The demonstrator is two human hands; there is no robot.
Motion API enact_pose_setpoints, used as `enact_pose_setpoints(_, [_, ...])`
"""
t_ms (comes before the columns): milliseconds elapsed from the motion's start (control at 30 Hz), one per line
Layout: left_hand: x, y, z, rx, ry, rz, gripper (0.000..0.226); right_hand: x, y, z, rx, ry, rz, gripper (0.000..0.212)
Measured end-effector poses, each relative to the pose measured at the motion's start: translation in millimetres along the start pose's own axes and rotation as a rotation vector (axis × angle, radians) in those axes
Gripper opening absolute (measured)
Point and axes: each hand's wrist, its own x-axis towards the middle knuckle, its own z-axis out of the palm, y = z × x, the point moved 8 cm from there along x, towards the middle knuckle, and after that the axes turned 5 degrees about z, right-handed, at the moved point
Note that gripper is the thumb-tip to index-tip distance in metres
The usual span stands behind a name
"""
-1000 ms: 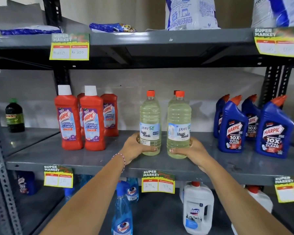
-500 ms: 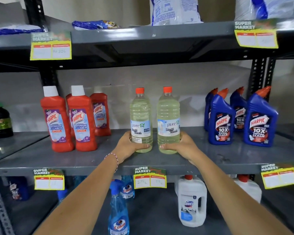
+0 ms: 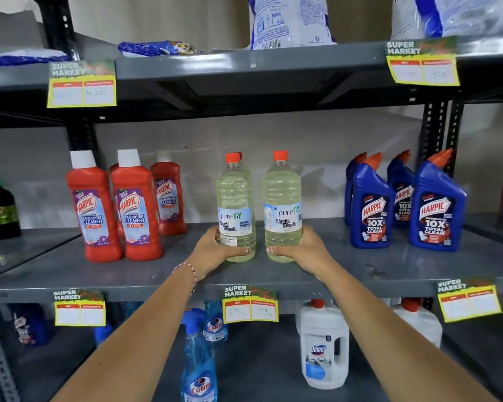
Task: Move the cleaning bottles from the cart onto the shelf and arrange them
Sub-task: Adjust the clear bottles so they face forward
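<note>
Now L hand wrapped round left bleach bottle, R hand round right bleach bottle, upright on shelf.

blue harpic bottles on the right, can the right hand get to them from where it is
Probably yes. The right hand is wrapped around a bleach bottle, so it must let go first; bare shelf lies between it and the blue Harpic bottles.
</note>
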Motion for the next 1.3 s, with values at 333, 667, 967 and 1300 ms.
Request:
enact_pose_setpoints(333, [-1, -2, -2, 0.005, 0.029, -0.023, 0.085, -2, -1, 0, -0.019, 0.004, 0.01, 0.075])
enact_pose_setpoints(667, [-14, 14, -4, 0.146, 0.085, -0.009, 0.093, -6, -7, 1, -0.051, -0.003, -0.017, 0.071])
enact_pose_setpoints(967, [-18, 21, -2, 0.165, 0.081, 0.016, 0.089, -6, -6, 0, -0.062, -0.008, -0.006, 0.083])
enact_pose_setpoints(1300, [-36, 62, -18, 0.325, 0.398, 0.361, 0.108, -30, -12, -39, 0.019, 0.046, -0.013, 0.079])
